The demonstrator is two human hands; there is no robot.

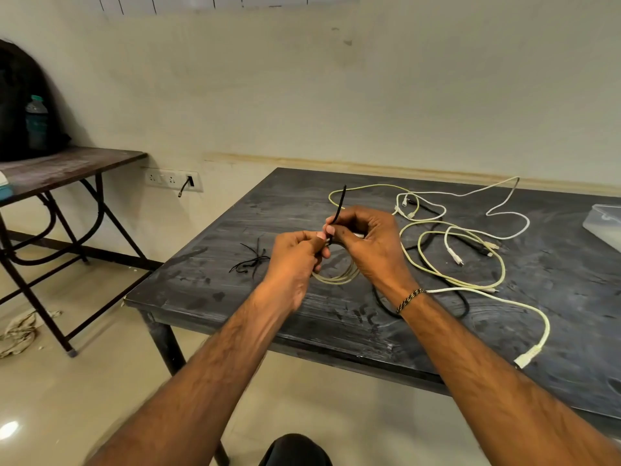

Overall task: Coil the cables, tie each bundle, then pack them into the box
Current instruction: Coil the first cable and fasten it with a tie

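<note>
Right now the dark worktop (336,317) takes up most of what I can see, with a side table (67,163) off to the left against the wall. Spread over the right half of the worktop are the loose cables (470,243), pale yellowish and white ones tangled with a black one, none of them coiled yet, and at the far right edge sits a clear plastic box (605,227), well apart from the hands. Nearer the middle, the coiled cable (336,277) hangs as a small pale loop just under both hands, held above the worktop rather than lying on it. A small heap of spare black ties (252,260) lies just left of the left hand. The black tie (339,206) in use stands nearly upright, its free end poking up and slightly away from the person, its lower end disappearing between the two hands where it crosses the bundle. The right hand (366,237) is curled round the top of the coil and pinches the tie against it; the left hand (295,253) has its fingers curled in too, gripping at the same spot, apparently the tie's other end, though that part is hidden. I'd judge the tying of this first bundle is under way, and the upright end lies closest to the right hand.
</note>
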